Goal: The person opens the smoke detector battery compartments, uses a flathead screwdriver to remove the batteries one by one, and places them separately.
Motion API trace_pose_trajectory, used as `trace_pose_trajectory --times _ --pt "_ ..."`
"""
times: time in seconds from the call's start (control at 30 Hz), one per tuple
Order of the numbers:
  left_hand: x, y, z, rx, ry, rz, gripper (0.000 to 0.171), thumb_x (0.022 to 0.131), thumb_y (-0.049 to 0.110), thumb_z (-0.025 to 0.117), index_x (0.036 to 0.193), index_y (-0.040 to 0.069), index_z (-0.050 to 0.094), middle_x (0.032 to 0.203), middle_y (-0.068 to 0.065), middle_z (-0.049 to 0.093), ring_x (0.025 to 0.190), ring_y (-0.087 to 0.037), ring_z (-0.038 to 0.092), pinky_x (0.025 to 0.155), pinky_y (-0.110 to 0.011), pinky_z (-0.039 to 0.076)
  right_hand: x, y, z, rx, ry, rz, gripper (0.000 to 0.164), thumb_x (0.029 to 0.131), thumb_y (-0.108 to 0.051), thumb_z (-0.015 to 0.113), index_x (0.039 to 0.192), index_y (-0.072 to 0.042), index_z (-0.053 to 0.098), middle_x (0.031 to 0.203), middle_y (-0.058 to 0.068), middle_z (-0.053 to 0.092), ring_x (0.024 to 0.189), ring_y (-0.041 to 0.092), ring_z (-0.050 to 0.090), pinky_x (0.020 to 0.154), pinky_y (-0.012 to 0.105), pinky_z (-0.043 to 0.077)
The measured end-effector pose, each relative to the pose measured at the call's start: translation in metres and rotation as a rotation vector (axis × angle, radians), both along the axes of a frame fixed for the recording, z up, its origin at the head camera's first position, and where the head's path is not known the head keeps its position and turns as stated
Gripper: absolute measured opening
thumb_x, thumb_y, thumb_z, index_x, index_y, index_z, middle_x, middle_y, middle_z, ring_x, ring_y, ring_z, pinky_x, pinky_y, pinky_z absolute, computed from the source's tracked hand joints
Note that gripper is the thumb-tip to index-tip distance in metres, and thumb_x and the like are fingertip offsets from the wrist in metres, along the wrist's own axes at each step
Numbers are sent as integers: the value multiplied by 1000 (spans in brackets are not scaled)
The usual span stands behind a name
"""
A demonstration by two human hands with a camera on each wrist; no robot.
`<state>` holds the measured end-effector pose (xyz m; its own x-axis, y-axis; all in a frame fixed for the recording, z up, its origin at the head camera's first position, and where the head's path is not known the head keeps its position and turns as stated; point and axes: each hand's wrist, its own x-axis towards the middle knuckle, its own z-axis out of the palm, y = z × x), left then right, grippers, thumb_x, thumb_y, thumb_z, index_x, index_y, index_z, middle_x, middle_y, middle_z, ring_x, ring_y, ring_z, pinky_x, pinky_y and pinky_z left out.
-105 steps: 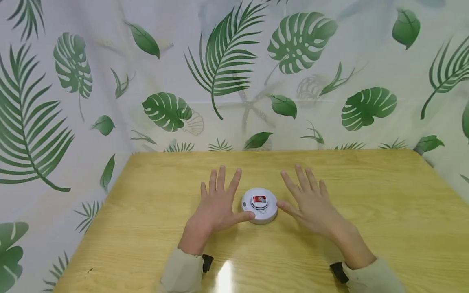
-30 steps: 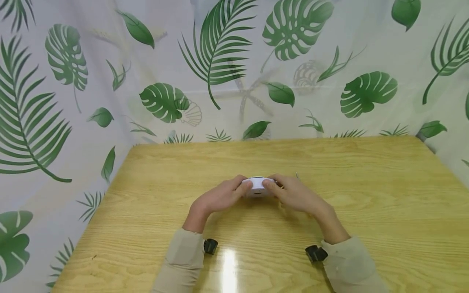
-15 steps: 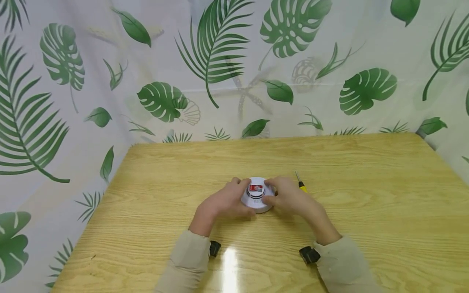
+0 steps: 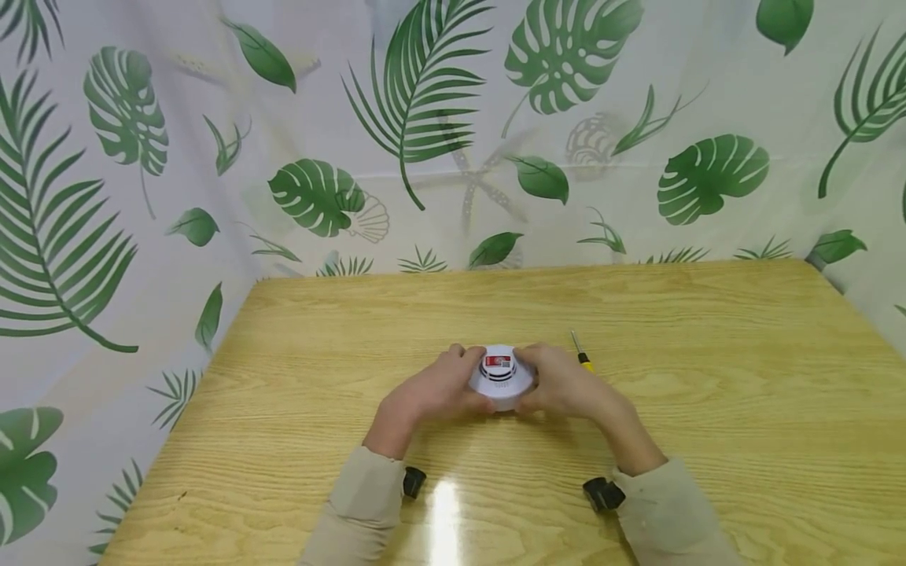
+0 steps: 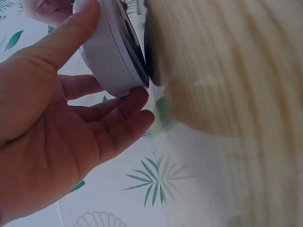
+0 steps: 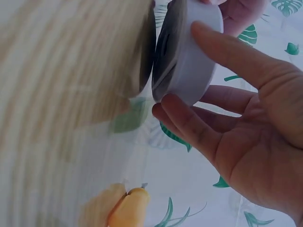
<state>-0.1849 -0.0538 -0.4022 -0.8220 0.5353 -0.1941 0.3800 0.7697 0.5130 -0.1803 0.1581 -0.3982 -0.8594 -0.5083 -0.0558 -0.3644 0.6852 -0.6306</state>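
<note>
A round white smoke detector (image 4: 502, 385) with a red label on its raised centre is between my hands near the middle of the wooden table. Its label side is up. My left hand (image 4: 442, 387) grips the left side of the rim, and my right hand (image 4: 566, 385) grips the right side. In the left wrist view, the thumb lies along the detector's white side wall (image 5: 106, 52), with fingers curled beneath its lower edge. From the right wrist, the dark underside (image 6: 165, 52) shows close over the tabletop, tilted slightly to it.
A screwdriver (image 4: 582, 355) with a black and yellow handle lies just beyond my right hand, its shaft pointing away. Leaf-printed cloth (image 4: 453, 173) stands behind the wooden table (image 4: 318, 338) and along its left side. Each sleeve cuff has a black wrist device (image 4: 604, 494).
Both hands were spread beside the detector, then gripped it with its edge facing the head camera. It has since tipped back label up, and more of the screwdriver shows.
</note>
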Motion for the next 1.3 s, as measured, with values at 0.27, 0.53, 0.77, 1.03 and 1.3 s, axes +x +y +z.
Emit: trace_pose_trajectory --times 0.27,0.53,0.77,1.03,1.3 --pt "-5 -11 2 131 -32 -42 58 99 38 62 144 5 46 119 -8 56 104 -19 51 93 -36 45 -1 13 3 -76 -63 18 64 90 -22 75 138 12 50 123 19 64 101 23 62 83 36 53" --pt "-8 -13 2 271 -87 6 49 108 43 36 131 3 54 114 -8 62 98 -20 57 87 -36 47 -5 18 1 -217 -88 25 41 103 -30 55 126 3 61 108 14 67 90 24 64 75 36 55" --pt "-9 -14 -1 304 -148 32 49 106 47 40 133 7 46 120 -9 62 102 -19 59 88 -36 48 -6 14 0 -262 -178 -73 50 106 -42 45 124 3 60 108 18 66 82 28 65 67 40 58" --pt "-11 -18 -4 246 -105 7 29 106 29 49 124 6 47 111 -8 63 87 -16 56 76 -32 46 -3 14 4 -278 -209 -51 50 105 -33 50 141 2 46 120 25 60 83 28 67 66 39 59" --pt "-11 -17 -6 251 -169 18 33 107 30 44 125 3 48 105 -6 65 88 -16 60 79 -32 48 -3 16 2 -258 -236 -75 43 104 -15 53 140 5 44 104 21 65 81 27 69 67 39 59"
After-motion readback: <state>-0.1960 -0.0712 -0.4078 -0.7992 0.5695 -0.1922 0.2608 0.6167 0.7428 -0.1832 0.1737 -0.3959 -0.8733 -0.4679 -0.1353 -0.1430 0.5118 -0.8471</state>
